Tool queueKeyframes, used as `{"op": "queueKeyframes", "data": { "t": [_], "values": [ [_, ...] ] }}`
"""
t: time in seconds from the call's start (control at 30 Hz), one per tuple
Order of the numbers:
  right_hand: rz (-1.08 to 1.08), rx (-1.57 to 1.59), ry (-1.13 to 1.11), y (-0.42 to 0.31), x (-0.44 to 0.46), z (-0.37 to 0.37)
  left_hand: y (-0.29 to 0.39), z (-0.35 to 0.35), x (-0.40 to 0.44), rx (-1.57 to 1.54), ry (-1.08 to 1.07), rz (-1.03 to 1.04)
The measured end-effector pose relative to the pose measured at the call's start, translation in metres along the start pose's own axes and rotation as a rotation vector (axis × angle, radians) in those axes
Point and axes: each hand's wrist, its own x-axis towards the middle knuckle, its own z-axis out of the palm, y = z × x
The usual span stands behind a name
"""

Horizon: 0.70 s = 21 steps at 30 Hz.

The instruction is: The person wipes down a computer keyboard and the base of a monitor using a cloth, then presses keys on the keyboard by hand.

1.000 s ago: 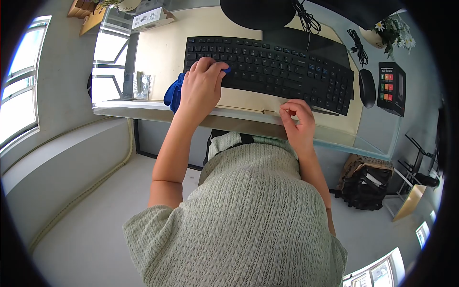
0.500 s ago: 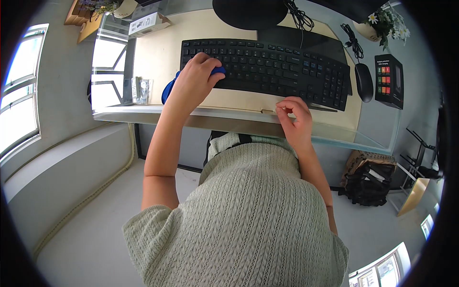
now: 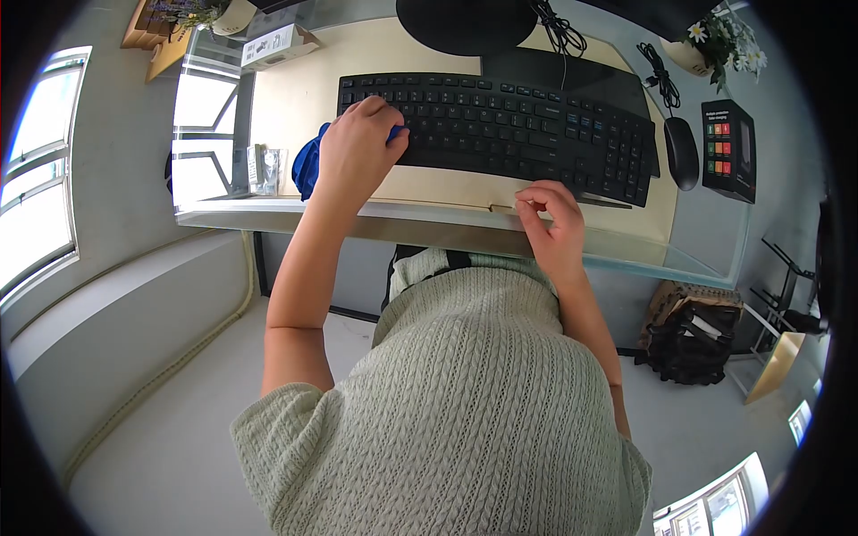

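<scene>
My left hand (image 3: pixel 359 147) is closed on a blue cloth (image 3: pixel 307 167) over the left end of the black keyboard (image 3: pixel 500 130). Part of the cloth bulges out left of the wrist, and a bit of blue shows between thumb and fingers. My right hand (image 3: pixel 554 228) rests at the desk's front edge, just below the keyboard's right part. Its thumb and index finger curl toward each other; whether anything small is between them cannot be made out.
A black mouse (image 3: pixel 682 154) and a dark box (image 3: pixel 728 150) lie right of the keyboard. Behind it are a monitor base (image 3: pixel 469 22) and coiled cables (image 3: pixel 561 34). A small plastic bag (image 3: pixel 265 170) and a white box (image 3: pixel 275 45) are on the left.
My left hand has moved left along the keyboard with the blue cloth, more of which now shows beside the wrist. The view has shifted slightly; my right hand keeps its pose at the desk edge.
</scene>
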Motion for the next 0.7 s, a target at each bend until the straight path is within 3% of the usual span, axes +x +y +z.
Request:
{"op": "queueKeyframes", "data": {
  "t": [0.4,0.7],
  "values": [
    [0.008,-0.018,-0.006,0.0,0.0,0.0,-0.022,-0.013,-0.007,0.112,0.003,-0.043],
    [0.024,-0.018,-0.015,0.0,0.0,0.001,-0.057,-0.032,-0.019,0.161,0.008,-0.27]
  ]
}}
